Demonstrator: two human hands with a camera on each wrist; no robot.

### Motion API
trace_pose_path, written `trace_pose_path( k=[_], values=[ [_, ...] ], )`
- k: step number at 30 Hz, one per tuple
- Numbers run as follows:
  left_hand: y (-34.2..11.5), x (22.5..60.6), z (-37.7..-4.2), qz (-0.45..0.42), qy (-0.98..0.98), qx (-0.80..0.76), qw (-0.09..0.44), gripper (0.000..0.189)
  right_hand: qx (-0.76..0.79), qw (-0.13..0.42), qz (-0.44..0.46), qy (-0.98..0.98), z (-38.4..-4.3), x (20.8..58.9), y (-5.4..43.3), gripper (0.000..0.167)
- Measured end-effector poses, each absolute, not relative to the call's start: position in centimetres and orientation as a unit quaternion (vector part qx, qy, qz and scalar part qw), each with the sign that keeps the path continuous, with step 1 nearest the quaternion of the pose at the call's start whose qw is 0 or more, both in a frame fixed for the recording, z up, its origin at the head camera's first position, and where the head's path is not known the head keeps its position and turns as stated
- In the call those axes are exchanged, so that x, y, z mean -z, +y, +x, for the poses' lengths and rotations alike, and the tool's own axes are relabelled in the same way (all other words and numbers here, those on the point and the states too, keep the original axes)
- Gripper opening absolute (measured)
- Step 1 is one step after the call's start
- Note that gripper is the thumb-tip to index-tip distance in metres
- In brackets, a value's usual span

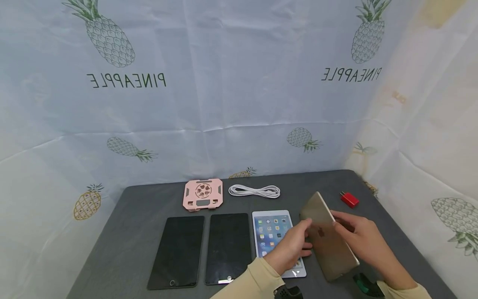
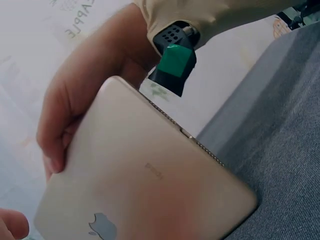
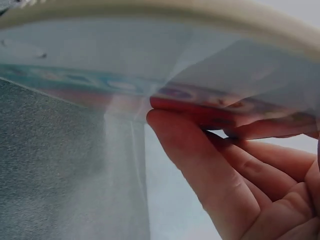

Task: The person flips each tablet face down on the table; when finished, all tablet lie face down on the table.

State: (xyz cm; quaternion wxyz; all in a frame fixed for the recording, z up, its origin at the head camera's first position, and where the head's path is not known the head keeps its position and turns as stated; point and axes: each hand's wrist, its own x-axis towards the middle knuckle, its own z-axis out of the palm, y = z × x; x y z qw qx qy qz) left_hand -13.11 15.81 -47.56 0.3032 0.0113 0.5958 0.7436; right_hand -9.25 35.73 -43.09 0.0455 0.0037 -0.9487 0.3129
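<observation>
A gold tablet (image 1: 326, 241) with an Apple logo on its back stands tilted on the right of the table. My right hand (image 1: 364, 234) grips it by the right edge; in the right wrist view a finger (image 3: 190, 155) meets the glossy screen (image 3: 100, 55). The left hand (image 1: 291, 247) is at the tablet's left side, its fingers extended by the back. In the left wrist view, one of its fingertips (image 2: 12, 224) shows apart from the tablet's edge. A white tablet (image 1: 274, 232) with a lit screen lies flat, partly hidden under the left hand.
Two dark tablets, a left one (image 1: 179, 251) and a middle one (image 1: 228, 245), lie side by side. Behind them are a pink vented case-like object (image 1: 203, 194) and a coiled white cable (image 1: 254, 191). A red charger plug (image 1: 349, 199) lies near the table's right edge. Pineapple-print cloth (image 1: 239, 91) hangs behind.
</observation>
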Motion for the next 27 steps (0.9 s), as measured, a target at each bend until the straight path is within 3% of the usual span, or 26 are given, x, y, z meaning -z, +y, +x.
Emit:
trace_pose_path(
  k=[21,27],
  values=[
    [15.7,47.3,-13.3,-0.011,0.608,-0.743,0.280,0.063,-0.488,-0.027,-0.086,-0.868,-9.2,44.6,38.8,0.061],
    [15.7,47.0,-13.3,-0.016,0.626,-0.734,0.262,0.072,-0.401,-0.033,-0.130,-0.906,-10.0,45.0,39.1,0.064]
  ],
)
